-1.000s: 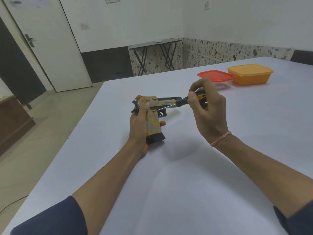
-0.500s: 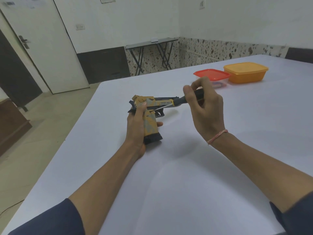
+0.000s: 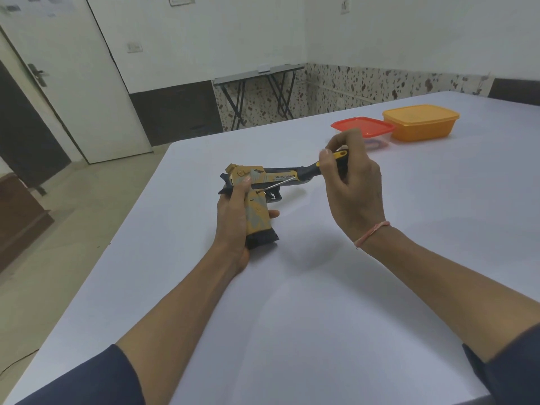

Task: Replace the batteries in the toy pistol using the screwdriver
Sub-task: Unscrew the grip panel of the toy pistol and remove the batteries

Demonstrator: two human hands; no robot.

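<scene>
White table (image 3: pixel 321 331), left hand (image 3: pixel 233 220) tight round "DESERT EAGLE" toy pistol (image 3: pixel 258 213), right hand (image 3: pixel 358 194) round screwdriver (image 3: pixel 312 170).

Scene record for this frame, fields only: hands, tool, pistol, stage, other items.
left hand: grips pistol by its grip
right hand: holds screwdriver by the handle
tool tip: on the upper grip, beside the trigger guard
stage: screw being worked; no batteries in view
other items: orange box and red-lidded box, far right on table
</scene>
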